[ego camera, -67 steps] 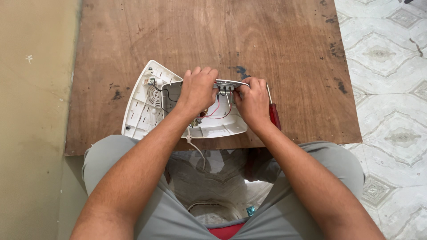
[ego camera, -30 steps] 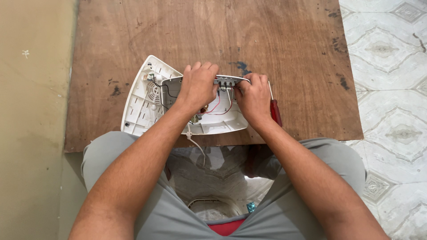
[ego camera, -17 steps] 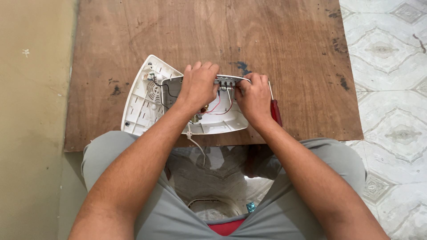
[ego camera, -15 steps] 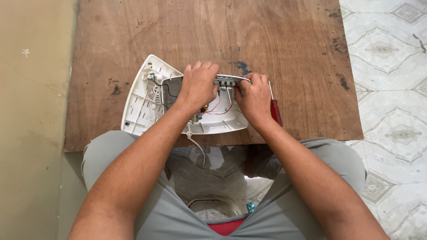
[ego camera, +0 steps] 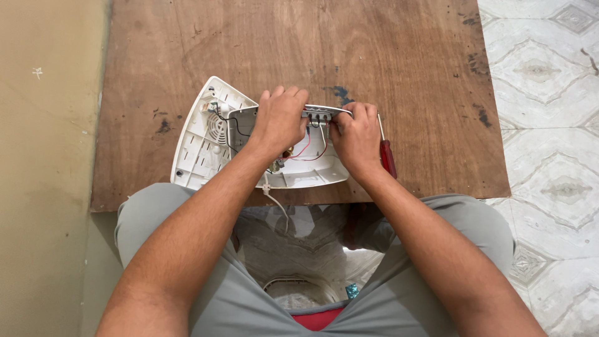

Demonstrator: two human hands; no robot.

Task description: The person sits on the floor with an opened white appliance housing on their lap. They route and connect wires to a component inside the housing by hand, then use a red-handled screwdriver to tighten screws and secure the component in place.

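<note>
white plastic housing (ego camera: 209, 140) lies open-side up at the board's (ego camera: 399, 56) 6 o'clock edge, i judge so its wiring (ego camera: 310, 146) faces me. my left hand (ego camera: 281, 118) arches over its middle, fingers curled on a grey terminal strip (ego camera: 321, 113) at 12 o'clock. my right hand (ego camera: 355, 137) pinches that strip's other end, knuckles up. a red-handled screwdriver (ego camera: 387, 153) lies at 3 o'clock, just beside the right hand.

bare wooden board (ego camera: 387, 43) beyond white housing (ego camera: 206, 134), red screwdriver (ego camera: 387, 156) blocking right side
</note>
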